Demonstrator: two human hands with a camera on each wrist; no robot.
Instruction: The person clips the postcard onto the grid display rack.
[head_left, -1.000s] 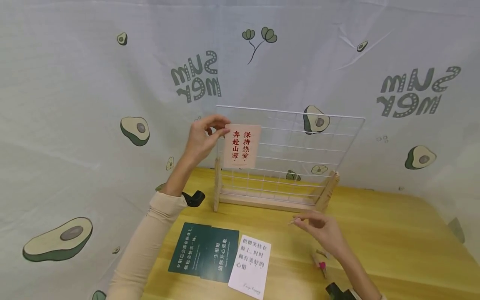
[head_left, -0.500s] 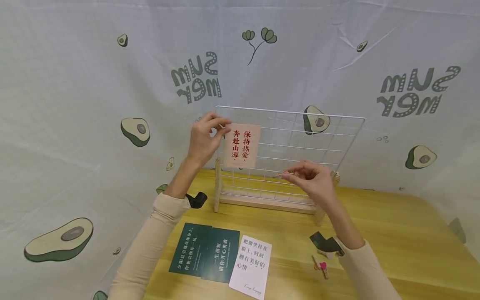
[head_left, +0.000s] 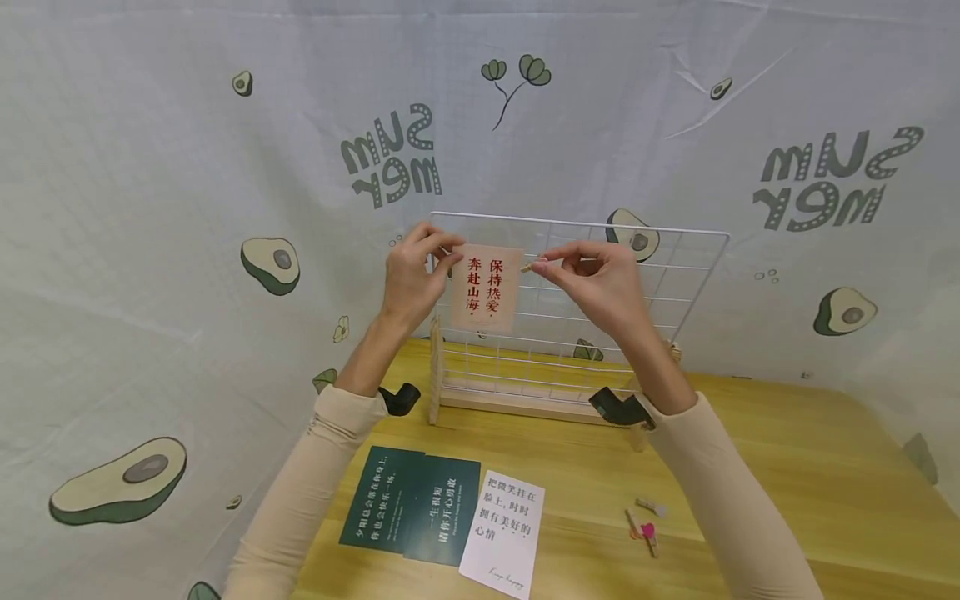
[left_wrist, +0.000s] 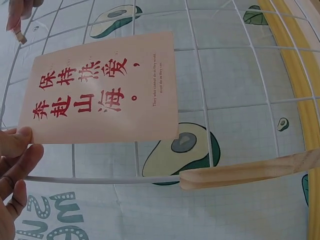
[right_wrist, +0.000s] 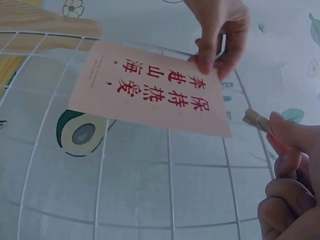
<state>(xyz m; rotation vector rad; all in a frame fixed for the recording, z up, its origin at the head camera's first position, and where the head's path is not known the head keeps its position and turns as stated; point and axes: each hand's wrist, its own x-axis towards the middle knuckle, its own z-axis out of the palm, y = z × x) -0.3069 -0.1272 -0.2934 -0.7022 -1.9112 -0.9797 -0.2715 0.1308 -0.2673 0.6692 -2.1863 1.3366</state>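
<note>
A pink card (head_left: 486, 290) with red characters is held upright in front of the white wire grid (head_left: 570, 287), near its upper left. My left hand (head_left: 414, 271) pinches the card's upper left corner between thumb and fingers. Just off the card's upper right edge is my right hand (head_left: 600, 279). Its thumb and fingertip pinch a small wooden clothespin (right_wrist: 257, 120), whose free end points toward the card without touching it in the right wrist view. The left wrist view shows the card (left_wrist: 107, 92) whole, its held corner at lower left.
Wooden feet (head_left: 435, 371) and a base bar hold the grid up. Two dark green cards (head_left: 438, 510) and a white card (head_left: 501, 533) lie on the yellow table (head_left: 787, 467). Several clothespins (head_left: 642, 533) lie at the right. An avocado-print cloth (head_left: 187, 250) hangs behind.
My right hand has risen from above the table up to the card's right side, carrying the clothespin. My left hand and the pink card have stayed nearly still.
</note>
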